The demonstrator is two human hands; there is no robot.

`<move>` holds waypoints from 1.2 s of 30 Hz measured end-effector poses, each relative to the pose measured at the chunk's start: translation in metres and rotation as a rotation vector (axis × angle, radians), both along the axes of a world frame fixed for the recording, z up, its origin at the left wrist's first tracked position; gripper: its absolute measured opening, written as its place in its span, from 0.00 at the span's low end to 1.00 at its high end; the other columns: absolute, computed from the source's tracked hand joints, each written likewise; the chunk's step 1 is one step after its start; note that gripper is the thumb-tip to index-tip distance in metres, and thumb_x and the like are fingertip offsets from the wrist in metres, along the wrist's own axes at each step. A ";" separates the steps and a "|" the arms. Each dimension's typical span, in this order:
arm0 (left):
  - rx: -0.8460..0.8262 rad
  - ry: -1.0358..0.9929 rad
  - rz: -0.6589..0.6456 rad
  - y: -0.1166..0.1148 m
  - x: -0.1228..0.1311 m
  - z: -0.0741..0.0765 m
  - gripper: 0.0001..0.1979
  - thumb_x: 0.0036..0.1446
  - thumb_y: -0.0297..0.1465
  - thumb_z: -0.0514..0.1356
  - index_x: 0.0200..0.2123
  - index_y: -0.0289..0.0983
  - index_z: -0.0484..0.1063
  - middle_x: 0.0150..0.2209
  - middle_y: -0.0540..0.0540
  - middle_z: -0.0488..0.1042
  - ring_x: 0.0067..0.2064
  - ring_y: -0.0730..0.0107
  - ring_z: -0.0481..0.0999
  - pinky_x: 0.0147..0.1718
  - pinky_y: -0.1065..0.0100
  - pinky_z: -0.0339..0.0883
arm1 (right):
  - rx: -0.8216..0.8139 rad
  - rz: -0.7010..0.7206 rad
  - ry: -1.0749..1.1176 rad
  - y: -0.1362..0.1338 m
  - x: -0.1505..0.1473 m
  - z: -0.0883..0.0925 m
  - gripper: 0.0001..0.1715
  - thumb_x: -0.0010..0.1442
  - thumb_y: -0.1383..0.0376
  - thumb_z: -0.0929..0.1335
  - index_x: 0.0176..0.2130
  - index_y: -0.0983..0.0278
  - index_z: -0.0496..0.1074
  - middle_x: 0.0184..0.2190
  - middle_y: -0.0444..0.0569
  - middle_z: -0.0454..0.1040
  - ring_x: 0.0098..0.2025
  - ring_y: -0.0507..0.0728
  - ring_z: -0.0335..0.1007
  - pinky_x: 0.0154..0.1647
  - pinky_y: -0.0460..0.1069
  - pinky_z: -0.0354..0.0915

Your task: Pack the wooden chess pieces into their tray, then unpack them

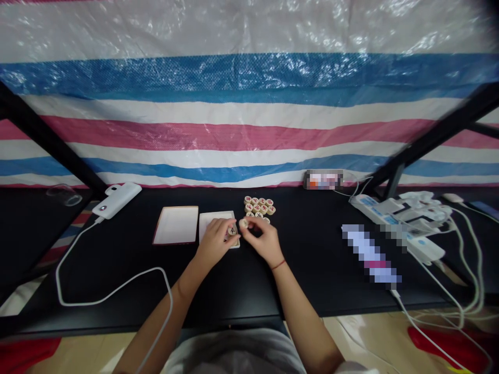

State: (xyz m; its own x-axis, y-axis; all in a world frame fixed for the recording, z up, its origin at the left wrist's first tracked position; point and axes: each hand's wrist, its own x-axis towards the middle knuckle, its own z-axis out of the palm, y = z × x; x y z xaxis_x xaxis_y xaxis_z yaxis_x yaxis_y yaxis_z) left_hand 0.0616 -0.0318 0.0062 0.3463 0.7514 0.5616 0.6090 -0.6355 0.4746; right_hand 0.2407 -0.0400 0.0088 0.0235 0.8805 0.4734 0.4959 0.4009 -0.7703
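Over the right side of a white box [206, 221], my left hand [215, 240] pinches a round Chinese chess piece [232, 230] with a dark character. My right hand [264, 239], just to the right of the box, holds another pale chess piece [244, 223] between thumb and fingers. Behind the right hand, several chess pieces [257, 208] lie in rows, many with red characters and some with dark ones. The fingers partly cover the nearest row. What lies inside the box is mostly hidden by my left hand. A shallow box lid [176, 226] rests open side up to the left.
A white power bank [117, 200] with a cable [113, 295] lies at left; the cable crosses my left forearm. A phone [323, 179] stands at the back. At right are a blurred phone [370, 254] and a power strip [390, 218] with cables. A striped sheet [234, 135] hangs behind.
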 end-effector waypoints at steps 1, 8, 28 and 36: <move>-0.006 -0.001 0.005 0.000 -0.001 0.000 0.17 0.57 0.31 0.63 0.50 0.39 0.67 0.38 0.45 0.74 0.42 0.62 0.72 0.45 0.61 0.68 | 0.009 -0.106 0.000 0.003 0.008 -0.003 0.13 0.57 0.60 0.68 0.41 0.63 0.74 0.34 0.48 0.76 0.32 0.54 0.69 0.34 0.49 0.66; -0.073 -0.075 0.066 0.003 -0.008 -0.001 0.21 0.60 0.33 0.59 0.56 0.40 0.62 0.39 0.46 0.73 0.42 0.64 0.72 0.46 0.60 0.67 | -0.100 -0.410 -0.220 0.017 0.056 -0.026 0.15 0.50 0.61 0.67 0.39 0.64 0.73 0.34 0.50 0.75 0.33 0.57 0.68 0.38 0.52 0.65; -0.116 0.292 0.329 0.003 -0.004 0.003 0.10 0.63 0.33 0.55 0.36 0.41 0.77 0.37 0.44 0.78 0.44 0.58 0.69 0.42 0.57 0.55 | 0.026 -0.323 -0.217 0.012 0.026 -0.014 0.13 0.63 0.61 0.61 0.40 0.62 0.71 0.37 0.53 0.74 0.40 0.60 0.69 0.45 0.55 0.65; -0.100 0.304 0.237 0.001 0.006 -0.001 0.10 0.59 0.34 0.58 0.28 0.39 0.75 0.33 0.42 0.77 0.41 0.55 0.68 0.40 0.55 0.55 | -0.160 0.036 -0.301 0.008 -0.020 -0.019 0.22 0.70 0.59 0.54 0.42 0.60 0.73 0.37 0.51 0.77 0.44 0.59 0.74 0.48 0.53 0.65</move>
